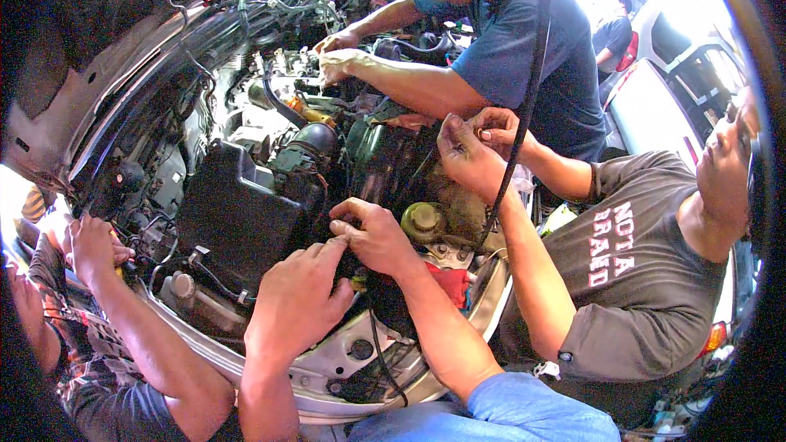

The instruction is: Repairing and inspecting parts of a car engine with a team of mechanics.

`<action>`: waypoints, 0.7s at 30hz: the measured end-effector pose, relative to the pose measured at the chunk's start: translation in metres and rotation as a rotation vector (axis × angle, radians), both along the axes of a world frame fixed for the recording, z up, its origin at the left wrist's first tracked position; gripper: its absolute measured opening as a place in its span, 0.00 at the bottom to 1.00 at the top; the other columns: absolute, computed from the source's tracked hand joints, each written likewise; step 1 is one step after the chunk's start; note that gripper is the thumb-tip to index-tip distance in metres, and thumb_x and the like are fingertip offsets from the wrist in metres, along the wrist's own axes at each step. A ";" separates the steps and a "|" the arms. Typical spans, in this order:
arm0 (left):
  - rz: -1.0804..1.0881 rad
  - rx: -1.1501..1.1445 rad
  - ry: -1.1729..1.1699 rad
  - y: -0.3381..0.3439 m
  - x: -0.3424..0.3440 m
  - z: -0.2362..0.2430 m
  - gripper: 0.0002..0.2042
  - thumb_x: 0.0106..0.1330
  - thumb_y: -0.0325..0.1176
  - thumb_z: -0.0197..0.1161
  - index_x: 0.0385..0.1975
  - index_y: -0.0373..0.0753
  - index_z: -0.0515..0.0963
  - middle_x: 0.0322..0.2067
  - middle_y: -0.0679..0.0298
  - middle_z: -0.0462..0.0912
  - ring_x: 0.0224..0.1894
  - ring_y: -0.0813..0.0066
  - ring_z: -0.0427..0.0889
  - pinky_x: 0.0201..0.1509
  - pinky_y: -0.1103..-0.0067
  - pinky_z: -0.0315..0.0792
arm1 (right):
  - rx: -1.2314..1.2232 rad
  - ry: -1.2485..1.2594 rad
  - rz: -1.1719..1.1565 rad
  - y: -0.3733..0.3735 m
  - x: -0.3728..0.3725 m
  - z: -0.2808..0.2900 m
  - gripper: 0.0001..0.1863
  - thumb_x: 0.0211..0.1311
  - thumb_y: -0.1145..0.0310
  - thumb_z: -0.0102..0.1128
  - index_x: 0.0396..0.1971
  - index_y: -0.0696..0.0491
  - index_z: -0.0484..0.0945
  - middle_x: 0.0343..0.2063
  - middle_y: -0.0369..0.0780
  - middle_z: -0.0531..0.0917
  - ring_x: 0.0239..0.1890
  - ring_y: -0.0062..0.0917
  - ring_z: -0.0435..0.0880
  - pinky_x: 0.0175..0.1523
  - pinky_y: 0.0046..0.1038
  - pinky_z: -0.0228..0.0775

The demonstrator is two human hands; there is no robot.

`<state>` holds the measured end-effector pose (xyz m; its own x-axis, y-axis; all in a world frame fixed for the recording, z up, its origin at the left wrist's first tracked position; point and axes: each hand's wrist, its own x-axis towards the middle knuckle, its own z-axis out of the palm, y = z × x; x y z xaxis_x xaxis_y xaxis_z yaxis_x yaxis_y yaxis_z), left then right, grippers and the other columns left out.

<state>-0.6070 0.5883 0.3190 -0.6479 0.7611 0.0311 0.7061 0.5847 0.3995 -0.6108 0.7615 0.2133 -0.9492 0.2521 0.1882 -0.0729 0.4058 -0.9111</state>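
Observation:
In the head view, my left hand (299, 295) reaches up from the lower edge, fingers bunched and extended to meet those of my right hand (372, 241). My right hand is curled, its fingertips beside the left's; anything between them is too hidden to make out. Both are over the engine bay's front, just right of a large black plastic box (233, 213). Under them a small yellow-green part (358, 283) shows, with a thin black cable (378, 336) hanging down over the metal front panel. A yellowish capped reservoir (423, 219) and a red cloth (446, 282) are at their right.
Co-workers surround the car: one's hands (336, 57) on the engine top, another's (471, 147) raised at right, another's (92, 250) at left. A black rod (528, 94) slants across the right side. The raised hood (65, 49) overhangs the upper left. Another person (610, 41) stands behind.

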 end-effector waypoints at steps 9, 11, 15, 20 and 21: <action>-0.010 -0.008 0.016 -0.001 0.000 -0.002 0.24 0.60 0.35 0.62 0.58 0.36 0.72 0.48 0.50 0.81 0.50 0.47 0.80 0.54 0.60 0.75 | -0.007 0.024 0.001 -0.001 0.000 0.001 0.13 0.64 0.66 0.63 0.43 0.59 0.82 0.34 0.44 0.87 0.37 0.25 0.83 0.46 0.29 0.74; -0.010 0.021 0.015 -0.002 0.001 -0.002 0.24 0.61 0.35 0.62 0.58 0.36 0.72 0.48 0.49 0.81 0.50 0.47 0.80 0.54 0.60 0.75 | -0.009 0.021 0.009 -0.001 -0.001 0.001 0.13 0.64 0.66 0.64 0.43 0.59 0.82 0.35 0.44 0.87 0.38 0.24 0.83 0.47 0.29 0.74; -0.045 -0.003 0.021 -0.004 -0.002 -0.003 0.24 0.61 0.36 0.61 0.57 0.34 0.72 0.48 0.48 0.81 0.51 0.47 0.80 0.55 0.60 0.75 | 0.004 0.018 -0.009 -0.003 0.001 0.002 0.13 0.64 0.67 0.64 0.43 0.59 0.82 0.34 0.42 0.86 0.36 0.22 0.82 0.46 0.28 0.74; -0.049 0.016 0.026 -0.005 -0.002 -0.006 0.24 0.61 0.35 0.62 0.56 0.33 0.72 0.45 0.48 0.81 0.49 0.47 0.81 0.53 0.60 0.75 | -0.019 0.006 -0.006 -0.004 0.000 0.002 0.12 0.64 0.68 0.64 0.44 0.59 0.82 0.33 0.40 0.86 0.36 0.21 0.81 0.45 0.27 0.73; -0.051 0.015 0.028 -0.006 -0.002 -0.006 0.24 0.61 0.36 0.61 0.56 0.33 0.71 0.45 0.48 0.81 0.48 0.47 0.81 0.53 0.60 0.75 | -0.021 0.014 0.008 -0.004 0.000 0.002 0.12 0.64 0.68 0.64 0.44 0.59 0.82 0.33 0.40 0.86 0.36 0.21 0.81 0.45 0.27 0.73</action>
<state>-0.6086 0.5825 0.3126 -0.6071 0.7923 0.0603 0.7456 0.5418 0.3881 -0.6108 0.7577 0.2149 -0.9485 0.2482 0.1967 -0.0893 0.3862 -0.9181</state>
